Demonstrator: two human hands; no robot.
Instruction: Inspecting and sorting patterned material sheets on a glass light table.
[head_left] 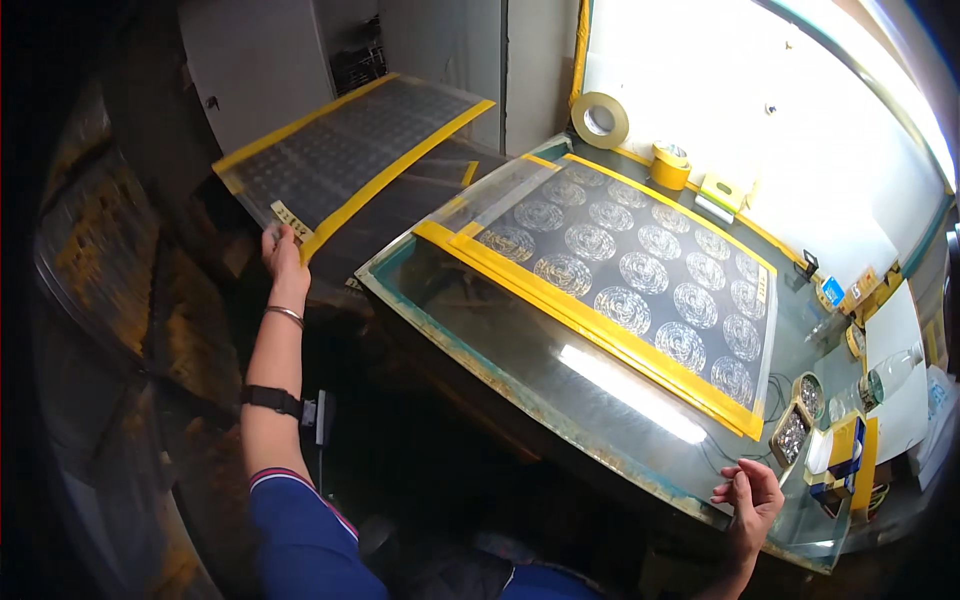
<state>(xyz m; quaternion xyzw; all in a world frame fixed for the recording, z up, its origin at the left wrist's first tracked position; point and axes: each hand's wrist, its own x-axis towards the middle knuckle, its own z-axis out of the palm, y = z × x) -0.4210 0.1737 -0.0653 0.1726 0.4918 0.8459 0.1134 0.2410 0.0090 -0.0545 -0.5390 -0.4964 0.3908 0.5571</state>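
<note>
My left hand [287,255] grips the near corner of a translucent film sheet [345,150] edged with yellow tape, next to a small pale label. Rows of small dark marks cover this sheet, which is held out to the left, off the table. On the glass-topped table [500,375] lies another film sheet [625,232], dark with rows of white circular patterns and bordered by yellow tape. My right hand [752,495] is over the table's near right edge, fingers loosely bent and apart, with nothing visible in them.
Tape rolls [600,121] and a yellow roll [671,166] stand at the table's far edge beside a bright panel [720,80]. On the right are a tin of small metal pieces [791,435], a glass jar [872,388], boxes [846,445] and thin cables.
</note>
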